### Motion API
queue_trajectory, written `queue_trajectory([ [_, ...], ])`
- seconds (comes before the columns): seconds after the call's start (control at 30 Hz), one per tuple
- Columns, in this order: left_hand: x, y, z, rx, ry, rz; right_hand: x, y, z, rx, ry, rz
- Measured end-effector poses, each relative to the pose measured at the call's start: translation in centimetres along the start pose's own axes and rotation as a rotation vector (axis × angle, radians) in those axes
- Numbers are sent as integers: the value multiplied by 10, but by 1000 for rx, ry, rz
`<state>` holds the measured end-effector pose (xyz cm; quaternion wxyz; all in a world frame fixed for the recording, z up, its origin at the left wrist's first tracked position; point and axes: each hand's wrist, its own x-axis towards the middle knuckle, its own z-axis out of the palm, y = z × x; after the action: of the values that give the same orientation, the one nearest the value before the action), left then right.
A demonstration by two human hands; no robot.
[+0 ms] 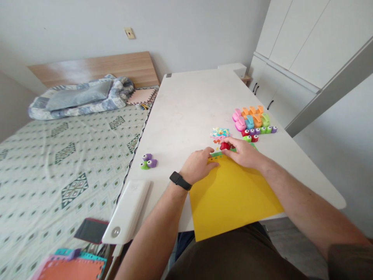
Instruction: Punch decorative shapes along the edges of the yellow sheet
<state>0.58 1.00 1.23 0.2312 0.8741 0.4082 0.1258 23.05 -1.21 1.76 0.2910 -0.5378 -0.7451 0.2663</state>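
Observation:
A yellow paper sheet (236,194) lies in front of me, its near edge reaching past the table's edge. Along its far edge runs a green strip (216,154) with small punched shapes. My left hand (200,165), wearing a black watch, grips the sheet's far left corner between thumb and fingers. In my right hand (241,151) is a small red craft punch (225,146), held at the sheet's far edge between thumb and fingers. Just beyond it sits a pile of tiny colourful paper cutouts (220,133); a few red ones lie closer.
Large craft punches (249,121) and several small eye-shaped ones (257,131) stand at the right. Three small punches (148,161) sit at the left. A white power bank-like box (128,210) lies on the table's left edge, beside a bed (58,167). Coloured sheets (74,268) lie lower left.

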Motion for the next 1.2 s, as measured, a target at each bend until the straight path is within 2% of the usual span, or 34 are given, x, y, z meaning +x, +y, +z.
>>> queue_trajectory([
  [0.13,0,-2,1,-1,15,20,1,0,-2,58,44,81],
  [0.43,-1,-4,3,23,27,45,6,13,2,371,86,177],
  [0.7,-2,-1,3,54,31,66,8,16,8,544,68,280],
  [1.0,-2,6,2,216,-11,167,8,13,12,448,75,261],
  [1.2,-2,8,2,219,-10,151,7,13,13,393,80,244],
])
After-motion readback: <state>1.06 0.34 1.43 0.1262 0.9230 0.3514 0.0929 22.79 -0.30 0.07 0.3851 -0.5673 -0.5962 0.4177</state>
